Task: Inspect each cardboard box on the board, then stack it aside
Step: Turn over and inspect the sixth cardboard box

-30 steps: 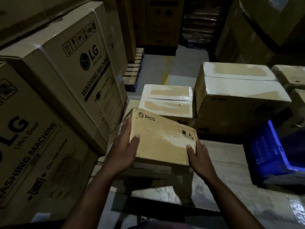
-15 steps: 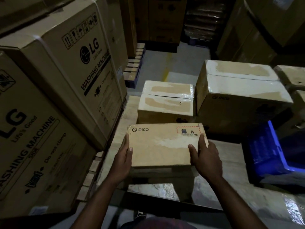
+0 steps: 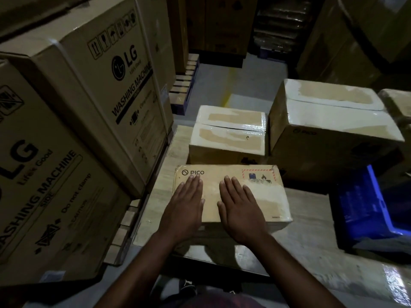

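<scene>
Head view: PICO box (image 3: pixel 262 196) lies flat on the board (image 3: pixel 311 210), centre frame, just in front of the taped boxes (image 3: pixel 226 138). Stiff corrugated card, probably light; the glossy tape patch could slip, and the warning label suggests gentle handling. Best gripped at the two short ends. Left hand (image 3: pixel 184 207) and right hand (image 3: pixel 240 210) lie palm-down on top, fingers straight, grasping nothing. Half a second ago they gripped its ends.

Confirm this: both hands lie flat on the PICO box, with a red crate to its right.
The crate is blue, not red; the head view shows it. The left hand and right hand do lie flat on the PICO box.
</scene>
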`<state>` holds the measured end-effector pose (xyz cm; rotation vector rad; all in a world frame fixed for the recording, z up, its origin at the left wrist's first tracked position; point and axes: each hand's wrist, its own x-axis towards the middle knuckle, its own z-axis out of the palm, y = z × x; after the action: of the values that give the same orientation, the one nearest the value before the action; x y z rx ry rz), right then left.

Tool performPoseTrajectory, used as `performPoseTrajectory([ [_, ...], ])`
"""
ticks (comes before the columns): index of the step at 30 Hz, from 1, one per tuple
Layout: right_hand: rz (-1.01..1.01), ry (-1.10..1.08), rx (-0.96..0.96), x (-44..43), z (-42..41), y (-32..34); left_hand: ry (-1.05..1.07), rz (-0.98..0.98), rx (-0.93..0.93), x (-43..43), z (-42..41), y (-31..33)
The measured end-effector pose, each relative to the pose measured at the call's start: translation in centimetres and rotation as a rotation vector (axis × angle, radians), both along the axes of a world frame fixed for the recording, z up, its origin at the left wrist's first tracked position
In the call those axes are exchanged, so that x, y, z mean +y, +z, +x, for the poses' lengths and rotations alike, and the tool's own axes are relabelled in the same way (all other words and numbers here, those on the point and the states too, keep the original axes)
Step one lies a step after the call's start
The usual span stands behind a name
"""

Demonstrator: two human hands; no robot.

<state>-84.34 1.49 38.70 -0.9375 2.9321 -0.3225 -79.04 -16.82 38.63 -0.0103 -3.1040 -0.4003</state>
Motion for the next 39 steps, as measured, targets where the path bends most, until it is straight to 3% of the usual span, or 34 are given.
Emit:
performPoseTrajectory([
  [5,0.000,0.026,-0.034,-0.1,-0.5,0.0,0.013,0.039,0.014,-0.1,-0.3,0.2],
  [11,-0.256,0.029,-0.247,2.4,-1.6,1.8,0.026,0.062,0.041,1.3,-0.7,1.0],
  [21,-0.168,-0.038,-0.110,5.7,-4.0,-0.1,-0.162,0.021,-0.012,5.6,-3.5,1.1],
  [26,-0.209,-0.036,-0.149,6.1,-4.6,0.2,-0.159,0.008,-0.017,5.6,-3.5,1.5],
  [31,-0.186,-0.255,-0.107,8.4,-6.2,0.4,-0.152,0.064,-0.024,6.7,-5.0,1.7],
  [39,-0.297,-0.271,-0.208,8.7,-6.6,-0.4,-0.173,0.039,0.009,6.9,-5.7,1.5],
])
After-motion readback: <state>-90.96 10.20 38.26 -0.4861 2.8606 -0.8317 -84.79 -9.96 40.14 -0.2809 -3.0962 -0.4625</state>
